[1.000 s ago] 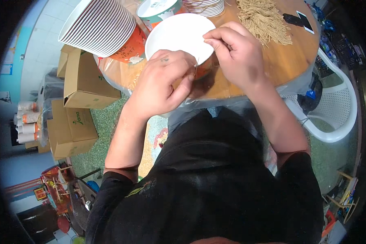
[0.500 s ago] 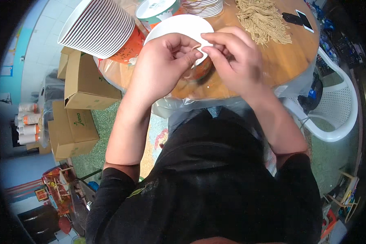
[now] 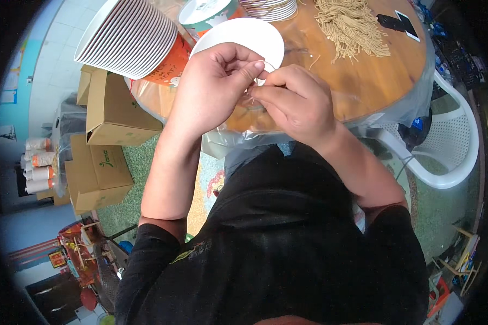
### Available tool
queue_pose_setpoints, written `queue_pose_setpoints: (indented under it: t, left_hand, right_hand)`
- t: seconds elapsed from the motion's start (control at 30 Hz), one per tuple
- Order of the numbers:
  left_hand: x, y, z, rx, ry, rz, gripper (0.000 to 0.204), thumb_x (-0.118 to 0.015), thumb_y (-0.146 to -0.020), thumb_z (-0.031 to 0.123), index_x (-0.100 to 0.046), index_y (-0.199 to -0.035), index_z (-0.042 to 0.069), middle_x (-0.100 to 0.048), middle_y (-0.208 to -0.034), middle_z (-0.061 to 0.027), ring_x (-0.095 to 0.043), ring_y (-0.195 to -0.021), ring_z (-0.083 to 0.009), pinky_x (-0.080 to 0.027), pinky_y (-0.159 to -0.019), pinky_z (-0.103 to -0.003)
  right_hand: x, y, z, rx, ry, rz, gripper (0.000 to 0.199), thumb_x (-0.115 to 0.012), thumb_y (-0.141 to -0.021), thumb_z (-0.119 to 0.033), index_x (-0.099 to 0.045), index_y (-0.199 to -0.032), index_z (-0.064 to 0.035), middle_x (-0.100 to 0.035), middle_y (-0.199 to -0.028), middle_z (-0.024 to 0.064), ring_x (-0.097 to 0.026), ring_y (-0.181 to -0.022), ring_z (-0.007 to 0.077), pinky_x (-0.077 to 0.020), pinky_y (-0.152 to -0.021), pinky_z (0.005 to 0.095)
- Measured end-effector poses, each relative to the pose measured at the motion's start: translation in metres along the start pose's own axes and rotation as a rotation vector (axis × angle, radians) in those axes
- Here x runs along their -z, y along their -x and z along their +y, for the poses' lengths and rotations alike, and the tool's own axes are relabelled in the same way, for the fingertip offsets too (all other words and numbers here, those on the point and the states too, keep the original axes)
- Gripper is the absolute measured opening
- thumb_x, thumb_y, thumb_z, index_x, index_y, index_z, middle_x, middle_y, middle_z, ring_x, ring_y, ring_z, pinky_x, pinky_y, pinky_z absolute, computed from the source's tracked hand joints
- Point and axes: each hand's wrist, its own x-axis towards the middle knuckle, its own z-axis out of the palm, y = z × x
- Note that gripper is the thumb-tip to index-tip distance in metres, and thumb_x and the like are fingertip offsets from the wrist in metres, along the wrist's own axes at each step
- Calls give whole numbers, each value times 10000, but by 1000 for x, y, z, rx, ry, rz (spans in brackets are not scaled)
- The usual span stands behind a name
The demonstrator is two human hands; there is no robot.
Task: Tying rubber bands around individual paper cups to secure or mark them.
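A thin tan cord (image 3: 270,66) curves between my two hands at the near edge of the table. My left hand (image 3: 214,89) pinches it between thumb and forefinger. Close against those fingertips, my right hand (image 3: 302,105) is closed on the cord's lower part, its fingers pressed together. Right behind the hands is a paper bucket with a white round face (image 3: 244,37); the hands hide most of its side. A heap of the same tan cords (image 3: 352,27) lies farther right on the table.
Nested paper buckets (image 3: 130,40) lean at the table's left, beside a green-patterned tub (image 3: 206,12) and a stack of white rims or lids (image 3: 268,9). A phone (image 3: 406,26) lies at the far right. Cardboard boxes (image 3: 119,114) stand left, a white plastic chair (image 3: 455,135) right.
My right hand has moved left and down, its fingers closing in beside my left fingertips. The left hand stays nearly in place, still pinching the cord.
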Motion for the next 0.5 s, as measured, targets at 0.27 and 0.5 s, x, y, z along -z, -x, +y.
queue_pose_setpoints:
  t: [0.27,0.5]
  left_hand:
    - [-7,4,-3,-18,29,56,145,-743,-1109,88,-760,-1153,-49,-802,-973,-61,-751,-854,-82,-641,-719,-259]
    - [-1,11,-4,-149,130,41,134,-742,-1108,67,-772,-1177,-45,-789,-1000,-35,-742,-893,-77,-646,-750,-255]
  right_hand:
    - [-1,2,-26,-589,-453,49,90,-876,-936,-11,-827,-1011,-7,-737,-990,86,-750,-855,193,-597,-754,326]
    - [6,-11,-23,-923,-493,-9,119,-870,-977,-86,-839,-1014,23,-760,-990,91,-750,-863,155,-598,-778,318]
